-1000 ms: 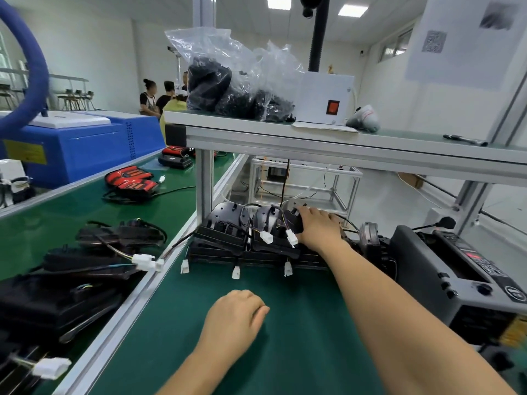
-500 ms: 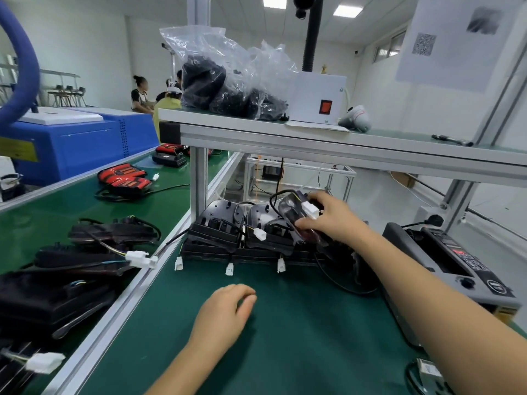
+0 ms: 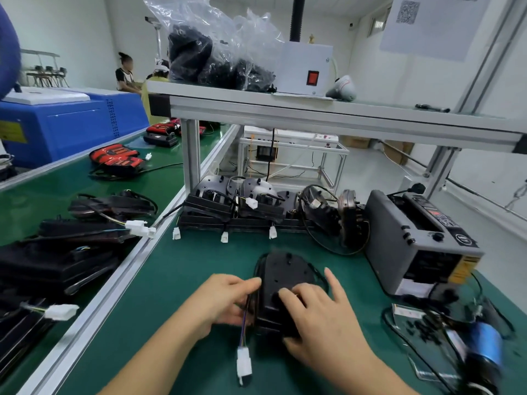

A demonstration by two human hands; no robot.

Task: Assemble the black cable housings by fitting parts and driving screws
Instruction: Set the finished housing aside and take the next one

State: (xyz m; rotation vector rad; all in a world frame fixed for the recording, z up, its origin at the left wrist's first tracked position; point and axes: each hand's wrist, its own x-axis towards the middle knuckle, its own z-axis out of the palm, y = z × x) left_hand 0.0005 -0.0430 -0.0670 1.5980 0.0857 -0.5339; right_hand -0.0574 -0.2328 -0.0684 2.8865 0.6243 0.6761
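A black cable housing lies flat on the green mat right in front of me, its wires trailing toward me to a white connector. My left hand holds the housing's left edge, fingers curled against it by the wires. My right hand grips the near right part, with fingers laid over the top and the thumb at the near end. The housing's near half is hidden under my hands.
More black housings with white plugs are stacked at the back under the shelf. A grey tape dispenser stands right. A blue power screwdriver and small black screws lie near right. A conveyor with housings runs left.
My right hand lifted a housing off the back stack and brought it down to the mat in front of me. My left hand moved right and took hold of its left edge.
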